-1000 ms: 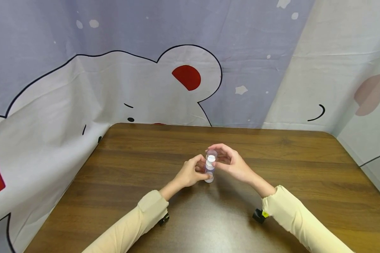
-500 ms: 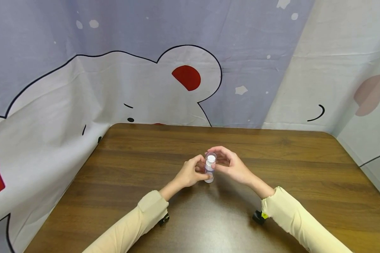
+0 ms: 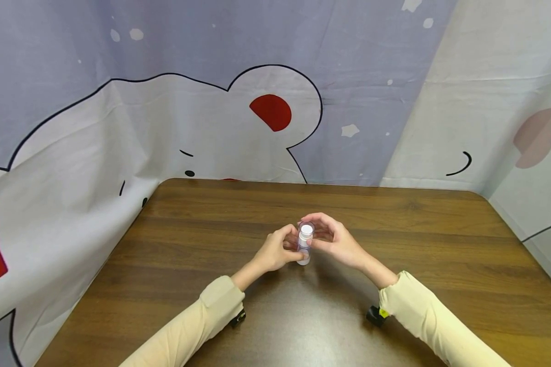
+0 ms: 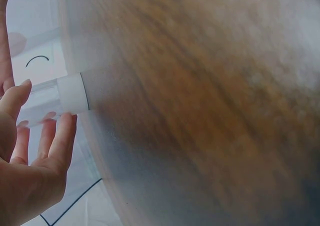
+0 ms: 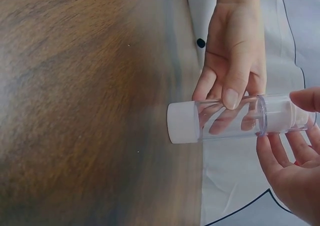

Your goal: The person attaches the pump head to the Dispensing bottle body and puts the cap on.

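Note:
A clear cylindrical pump bottle (image 3: 304,261) stands upright on the table, near its middle. Its white base (image 5: 182,122) shows plainly in the right wrist view, and the body above it is see-through. My left hand (image 3: 273,251) grips the body between thumb and fingers. Over the white top sits a clear cap (image 5: 275,115), which my right hand (image 3: 341,243) holds by its sides with thumb and fingertips. In the left wrist view the left fingers (image 4: 62,141) lie along the bottle just above the base.
The brown wooden table (image 3: 188,214) spreads out on every side of the hands. Behind it and to the left hangs a printed curtain (image 3: 202,117). Small black devices, such as the right one (image 3: 375,315), are fixed beneath both wrists.
My right hand has come down slightly with the clear cap, which now sits lower around the white top. The left hand and the bottle have stayed in place.

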